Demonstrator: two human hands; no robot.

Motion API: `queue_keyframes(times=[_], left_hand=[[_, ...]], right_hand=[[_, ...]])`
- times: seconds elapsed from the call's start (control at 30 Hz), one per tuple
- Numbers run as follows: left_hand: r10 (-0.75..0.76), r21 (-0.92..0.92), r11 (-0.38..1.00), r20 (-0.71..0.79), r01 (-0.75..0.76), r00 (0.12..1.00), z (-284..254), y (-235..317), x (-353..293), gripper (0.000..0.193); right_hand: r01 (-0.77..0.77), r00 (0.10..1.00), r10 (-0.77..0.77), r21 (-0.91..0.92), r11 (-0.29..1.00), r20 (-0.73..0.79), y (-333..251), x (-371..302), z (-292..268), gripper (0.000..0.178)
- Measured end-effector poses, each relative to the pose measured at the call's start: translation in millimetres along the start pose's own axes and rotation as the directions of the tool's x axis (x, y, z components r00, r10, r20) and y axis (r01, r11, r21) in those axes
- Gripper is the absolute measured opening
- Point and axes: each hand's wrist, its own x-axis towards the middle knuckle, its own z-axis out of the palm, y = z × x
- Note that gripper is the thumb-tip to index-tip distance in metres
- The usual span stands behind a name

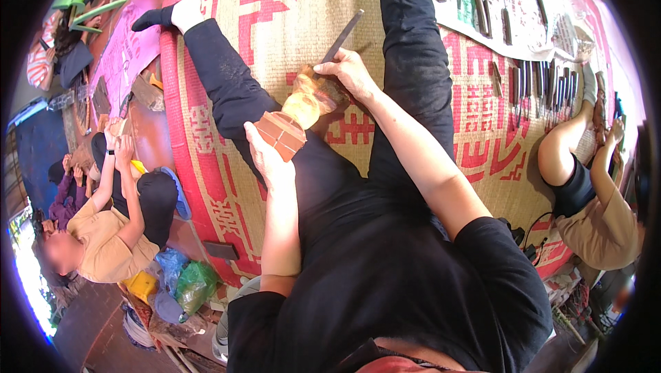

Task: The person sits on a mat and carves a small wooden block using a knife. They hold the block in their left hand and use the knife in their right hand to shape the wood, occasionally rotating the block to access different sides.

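While the left hand (273, 166) is closed around the near side of a reddish-brown block (281, 136), its fingers mostly hidden underneath, the right hand (352, 76) has a narrow pinch on a slim dark bar (344, 36), thumb and fingers pressed together near its lower end. The bar slants up and to the right, its far tip free over the woven mat (292, 46). The block sits over the person's left thigh, tilted, with pale lines crossing its flat top face (they look like grooves or seams, though it is hard to tell which). Just beyond its far edge is a yellowish lump (306, 101), rounded and uneven, bright and glossy on top and shading to darker brown on its right side. It lies between the two hands, right up against the block in this view; whether the two are joined cannot be told. The right hand is just above the lump's far end, and whether the bar's lower end touches it is hidden by the fingers.
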Motion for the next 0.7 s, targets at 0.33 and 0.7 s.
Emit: queue_keyframes(times=[0.33, 0.7], left_hand=[[-0.011, 0.027, 1.0, 0.012, 0.01, 1.0, -2.6, -0.2, -2.4, 0.054], [0.014, 0.037, 0.999, 0.061, -0.016, 0.998, -11.4, -5.6, -0.9, 0.046]], right_hand=[[0.005, 1.0, -0.004, 0.059, 0.998, -0.027, -0.6, 6.4, -5.3, 0.013], [-0.052, 0.995, 0.06, 0.094, 0.994, -0.077, -7.5, 11.0, -7.3, 0.012]])
